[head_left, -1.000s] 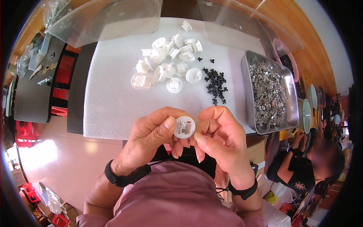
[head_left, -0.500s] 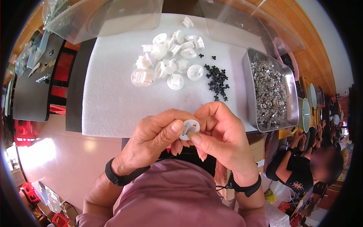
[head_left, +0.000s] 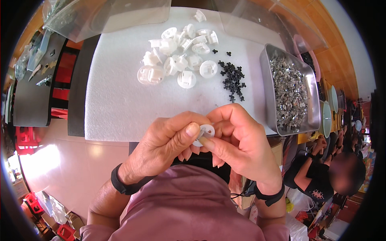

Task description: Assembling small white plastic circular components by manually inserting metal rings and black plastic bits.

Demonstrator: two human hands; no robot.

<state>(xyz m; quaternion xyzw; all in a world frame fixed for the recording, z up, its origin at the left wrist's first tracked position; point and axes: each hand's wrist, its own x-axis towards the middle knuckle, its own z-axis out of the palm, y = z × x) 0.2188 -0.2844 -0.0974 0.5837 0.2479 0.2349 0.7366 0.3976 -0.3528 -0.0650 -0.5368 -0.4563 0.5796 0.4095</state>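
A small white round plastic part [head_left: 208,129], with slots in its face, is held in front of my chest near the front edge of a white foam sheet [head_left: 120,104]. My left hand [head_left: 167,140] pinches its left side, thumb on the rim. The thumb of my right hand [head_left: 243,142] presses on the face, its other fingers curled behind; whether it holds a smaller piece I cannot make out. Beyond my hands lies a loose pile of similar white plastic parts [head_left: 187,79]. Several small black cross-shaped pieces [head_left: 232,78] are heaped to the right of the pile.
A metal tray [head_left: 268,100] full of small shiny metal pieces [head_left: 287,88] stands at the right. Transparent plastic bins [head_left: 120,16] sit along the far edge. A dark side table [head_left: 34,100] is at the left. Another person [head_left: 305,170] works at the right, near green basins [head_left: 326,118].
Both hands still hold the white part, which has tilted slightly and shifted a little to the right. The view has moved slightly, so the table appears higher.
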